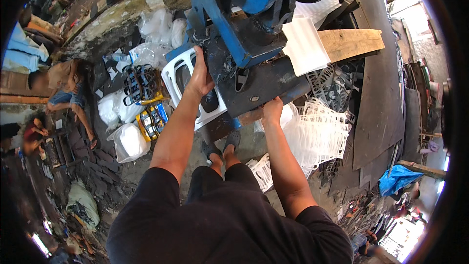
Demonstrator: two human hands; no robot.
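A thick black board (pixel 268 85) lies beneath the blue press machine (pixel 244 39), with small metal pieces on its top. My left hand (pixel 199 79) is closed at the board's left side, one finger stretched along the edge; its other fingers are partly hidden. Next to that hand is a white sheet with long cut-out openings (pixel 172 80), lying tilted over the left side. My right hand (pixel 272 111) grips the board's front edge, thumb on top and the remaining fingers out of sight below. Smooth white sheets (pixel 305 46) rest beyond the board on the right.
A heap of white cut-out sheets (pixel 317 134) stands to my right, beside a large dark panel (pixel 381 93). Left are clear plastic bags (pixel 129 142), black straps (pixel 139 83) and yellow-blue packs (pixel 152 120). A person (pixel 68 90) sits further left. A wooden plank (pixel 351 44) sticks out right.
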